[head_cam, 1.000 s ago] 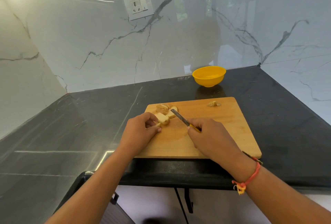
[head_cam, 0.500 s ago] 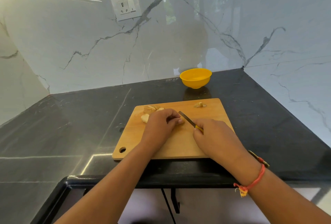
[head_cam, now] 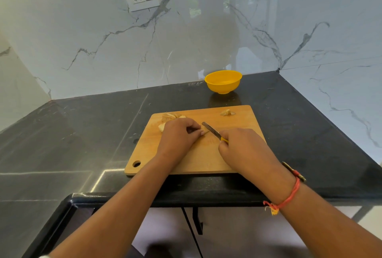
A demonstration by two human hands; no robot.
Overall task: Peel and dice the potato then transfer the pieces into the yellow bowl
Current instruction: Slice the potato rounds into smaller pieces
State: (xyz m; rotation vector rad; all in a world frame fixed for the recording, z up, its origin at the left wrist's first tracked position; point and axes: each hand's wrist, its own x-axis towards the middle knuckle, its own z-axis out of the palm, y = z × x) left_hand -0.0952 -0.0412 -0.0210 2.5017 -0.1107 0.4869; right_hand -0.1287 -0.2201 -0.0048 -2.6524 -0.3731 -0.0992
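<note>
Now | left hand curled round potato pieces | right hand grasping knife | on cutting board

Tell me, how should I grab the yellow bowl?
Probably pinch the near rim of the yellow bowl, thumb inside, coming from the cutting board side. It stands upright, mouth open, and looks empty. Its wall narrows to a small foot, and the marble wall stands close behind.
</note>
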